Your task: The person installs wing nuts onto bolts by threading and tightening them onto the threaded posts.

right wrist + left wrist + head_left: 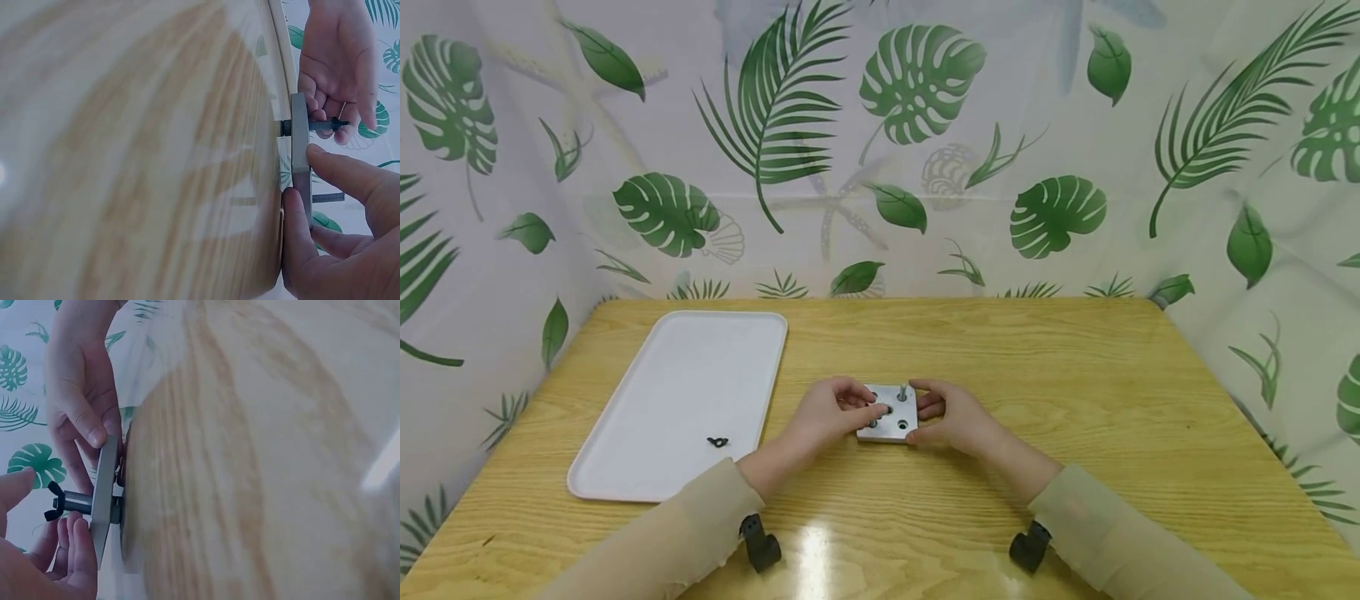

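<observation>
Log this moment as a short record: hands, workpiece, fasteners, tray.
left hand: fingers beside one bolt, thumb apart from the fitted wing nut
right hand: grips the metal plate by an edge
bare bolt: stands in the plate, no wing nut on it
tray: white, lies on the table left of the plate
loose wing nut: black, on the tray

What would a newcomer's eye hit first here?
Likely the big green leaves on the backdrop, filling the head view's upper half. Next, the pale metal plate near the middle of the wooden table, between the left grip and right grip. Then the white tray on the left, with one small black wing nut near its closest right corner.
</observation>
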`<action>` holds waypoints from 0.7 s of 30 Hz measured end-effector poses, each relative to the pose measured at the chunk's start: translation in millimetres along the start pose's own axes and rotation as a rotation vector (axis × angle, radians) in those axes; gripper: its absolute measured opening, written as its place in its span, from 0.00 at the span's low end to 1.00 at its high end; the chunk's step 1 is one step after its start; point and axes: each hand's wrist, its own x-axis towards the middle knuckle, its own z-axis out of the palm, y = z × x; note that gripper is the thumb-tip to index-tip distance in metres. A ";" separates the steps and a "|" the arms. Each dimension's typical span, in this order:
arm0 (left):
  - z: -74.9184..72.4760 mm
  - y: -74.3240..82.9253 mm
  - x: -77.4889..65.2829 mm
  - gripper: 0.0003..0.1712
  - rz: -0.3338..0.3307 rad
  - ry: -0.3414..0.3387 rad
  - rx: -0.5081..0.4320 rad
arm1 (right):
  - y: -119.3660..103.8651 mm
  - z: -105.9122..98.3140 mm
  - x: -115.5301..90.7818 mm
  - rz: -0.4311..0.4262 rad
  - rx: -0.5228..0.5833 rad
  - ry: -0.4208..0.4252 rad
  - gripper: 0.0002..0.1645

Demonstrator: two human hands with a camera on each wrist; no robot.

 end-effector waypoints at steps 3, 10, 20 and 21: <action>4.1 0.3 -1.6 0.12 0.016 0.028 0.019 | 0.3 0.6 -0.7 0.003 0.001 0.003 0.50; 5.1 0.4 -1.7 0.10 0.027 0.019 0.012 | 1.5 0.9 -0.8 0.024 0.025 0.006 0.50; -0.1 -0.5 -5.5 0.14 0.017 -0.019 -0.028 | 4.1 -2.6 -3.0 0.001 0.070 -0.016 0.51; -0.4 -0.8 -5.4 0.14 0.016 -0.021 -0.027 | 4.0 -3.0 -3.0 0.000 0.072 -0.017 0.51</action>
